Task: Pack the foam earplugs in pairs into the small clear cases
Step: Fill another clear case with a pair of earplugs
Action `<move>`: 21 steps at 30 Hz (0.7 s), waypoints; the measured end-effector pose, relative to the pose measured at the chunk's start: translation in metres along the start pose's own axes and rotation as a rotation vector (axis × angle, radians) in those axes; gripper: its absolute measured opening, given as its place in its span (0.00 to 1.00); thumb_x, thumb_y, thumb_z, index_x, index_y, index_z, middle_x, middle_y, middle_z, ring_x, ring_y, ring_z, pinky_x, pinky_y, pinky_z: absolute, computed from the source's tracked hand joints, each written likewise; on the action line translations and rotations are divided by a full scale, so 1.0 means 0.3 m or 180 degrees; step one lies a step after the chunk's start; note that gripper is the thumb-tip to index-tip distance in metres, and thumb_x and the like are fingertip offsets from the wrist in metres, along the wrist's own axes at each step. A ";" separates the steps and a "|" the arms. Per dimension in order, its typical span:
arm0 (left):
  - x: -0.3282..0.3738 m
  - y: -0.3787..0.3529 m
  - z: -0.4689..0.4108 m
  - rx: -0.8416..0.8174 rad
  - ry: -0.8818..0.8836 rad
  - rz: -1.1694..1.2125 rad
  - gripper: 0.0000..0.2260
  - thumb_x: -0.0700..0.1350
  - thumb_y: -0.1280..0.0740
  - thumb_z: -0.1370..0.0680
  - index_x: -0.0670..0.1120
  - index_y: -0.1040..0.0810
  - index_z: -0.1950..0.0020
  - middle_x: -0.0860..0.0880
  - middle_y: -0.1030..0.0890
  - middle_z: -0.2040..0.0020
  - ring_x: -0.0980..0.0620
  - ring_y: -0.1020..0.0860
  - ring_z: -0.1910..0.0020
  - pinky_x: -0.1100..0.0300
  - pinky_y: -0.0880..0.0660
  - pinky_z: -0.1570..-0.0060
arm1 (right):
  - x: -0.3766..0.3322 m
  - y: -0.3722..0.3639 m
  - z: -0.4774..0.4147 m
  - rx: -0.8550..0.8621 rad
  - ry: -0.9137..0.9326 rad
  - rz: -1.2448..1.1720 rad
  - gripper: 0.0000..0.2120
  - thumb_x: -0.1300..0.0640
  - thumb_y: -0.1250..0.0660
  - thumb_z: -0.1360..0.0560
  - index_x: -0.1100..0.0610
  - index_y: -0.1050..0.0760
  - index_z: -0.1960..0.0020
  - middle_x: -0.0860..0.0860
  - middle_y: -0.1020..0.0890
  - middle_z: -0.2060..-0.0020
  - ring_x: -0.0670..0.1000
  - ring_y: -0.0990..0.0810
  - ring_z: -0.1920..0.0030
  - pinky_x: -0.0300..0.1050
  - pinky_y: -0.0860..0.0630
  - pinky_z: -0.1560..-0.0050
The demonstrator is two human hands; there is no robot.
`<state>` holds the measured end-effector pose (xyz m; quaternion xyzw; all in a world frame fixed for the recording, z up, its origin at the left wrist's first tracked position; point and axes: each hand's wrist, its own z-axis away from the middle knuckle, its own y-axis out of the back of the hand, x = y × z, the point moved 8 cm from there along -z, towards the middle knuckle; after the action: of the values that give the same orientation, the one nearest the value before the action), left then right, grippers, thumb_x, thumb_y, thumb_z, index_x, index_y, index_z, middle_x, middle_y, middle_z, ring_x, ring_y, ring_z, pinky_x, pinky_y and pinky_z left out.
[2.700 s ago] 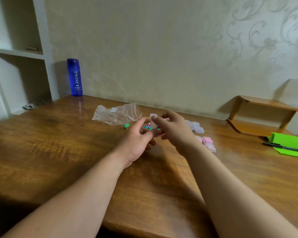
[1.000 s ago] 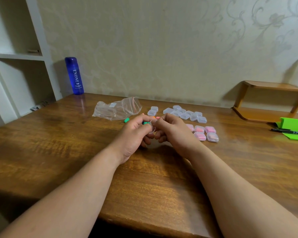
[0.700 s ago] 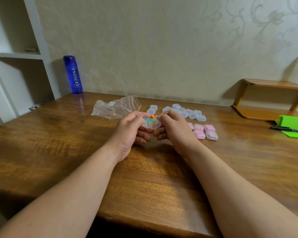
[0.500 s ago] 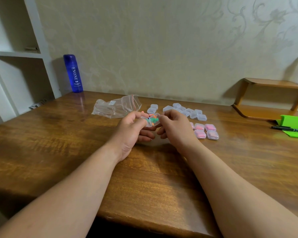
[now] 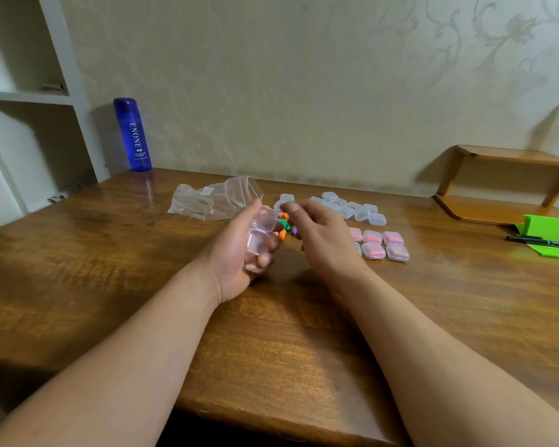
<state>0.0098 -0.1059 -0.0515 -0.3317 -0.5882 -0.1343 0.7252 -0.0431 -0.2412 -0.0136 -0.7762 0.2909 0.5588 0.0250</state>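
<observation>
Head view: the left hand grips a case, hinged open and, as far as I can see, empty, fingers curled round it just above the table. The right hand hovers just beside it with fingers curled; whether it pinches anything I cannot tell. Loose earplugs lie between the hands, near the bag. Filled cases sit to the right, empty cases behind them. The step looks like filling this case. Next, the right hand likely needs a fine pinch on two plugs, dropped into the lower half, then the lid snapped down.
</observation>
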 end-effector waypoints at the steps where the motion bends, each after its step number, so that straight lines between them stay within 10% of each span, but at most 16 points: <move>1: 0.002 0.023 -0.006 0.0266 0.0018 0.0192 0.22 0.63 0.41 0.13 0.46 0.23 0.38 0.48 0.25 0.64 0.54 0.32 0.71 0.63 0.42 0.76 | 0.012 0.034 -0.009 0.0226 -0.0061 -0.0044 0.12 0.48 0.36 0.13 0.51 0.15 0.40 0.46 0.14 0.52 0.46 0.17 0.50 0.48 0.21 0.49; 7: 0.015 0.149 -0.001 0.1285 -0.0102 0.1432 0.23 0.62 0.38 0.15 0.45 0.17 0.36 0.46 0.18 0.56 0.53 0.25 0.65 0.63 0.33 0.69 | 0.056 0.169 -0.021 0.1022 -0.0255 0.0152 0.11 0.53 0.38 0.14 0.52 0.17 0.44 0.47 0.15 0.53 0.50 0.17 0.50 0.52 0.21 0.47; 12: 0.010 0.138 -0.005 0.1290 -0.0150 0.1361 0.21 0.59 0.39 0.14 0.44 0.17 0.35 0.44 0.17 0.49 0.51 0.24 0.57 0.59 0.28 0.61 | 0.049 0.073 -0.015 0.0481 -0.0076 0.0984 0.08 0.58 0.37 0.15 0.48 0.20 0.42 0.42 0.17 0.54 0.44 0.20 0.56 0.41 0.27 0.58; 21: 0.018 0.161 -0.019 0.1316 -0.0285 0.1479 0.18 0.55 0.39 0.16 0.43 0.18 0.42 0.46 0.19 0.61 0.52 0.26 0.69 0.60 0.34 0.70 | 0.001 -0.158 -0.044 -0.0379 0.0219 0.2446 0.10 0.46 0.30 0.18 0.47 0.22 0.39 0.46 0.19 0.48 0.48 0.19 0.52 0.52 0.15 0.51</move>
<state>0.0439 -0.0726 -0.0625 -0.3082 -0.5429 0.1722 0.7619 -0.0090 -0.2068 -0.0226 -0.6290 0.5281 0.5170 -0.2410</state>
